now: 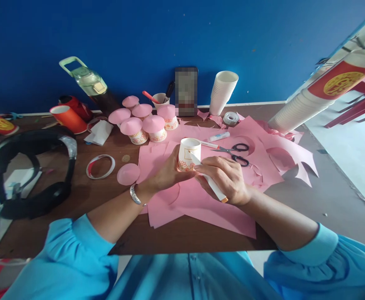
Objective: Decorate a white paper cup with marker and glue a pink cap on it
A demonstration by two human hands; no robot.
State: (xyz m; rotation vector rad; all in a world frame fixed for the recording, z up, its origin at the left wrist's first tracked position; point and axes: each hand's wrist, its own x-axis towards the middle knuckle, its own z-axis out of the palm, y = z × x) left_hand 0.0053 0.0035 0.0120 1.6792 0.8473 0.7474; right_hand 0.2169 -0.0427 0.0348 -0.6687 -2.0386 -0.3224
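- Left hand (166,173) gripped the paper cup (188,155) upside down between its fingers;
- Right hand (227,177) pressed a marker (212,185) against it, fingers wrapped around;
- Six capped cups (144,123) stood finished beyond the fingers; a pink circle (128,173) lay unused on the counter (113,200).

The left hand (166,173) covered the near left side of the paper cup (189,154), so its grip there could not be seen. The right hand (227,178) wrapped the middle of a white marker (215,189); whether its tip touched the cup was too small to tell. A blurred upright rectangle (186,91) stood at the desk's far edge, its face unreadable. Pink paper sheets (201,208) hid the desk (76,200) beneath them. At the desk's left end the headphones (32,166) hid part of what lay under them. The cup stack (320,96) on the right ran out past the picture's edge.
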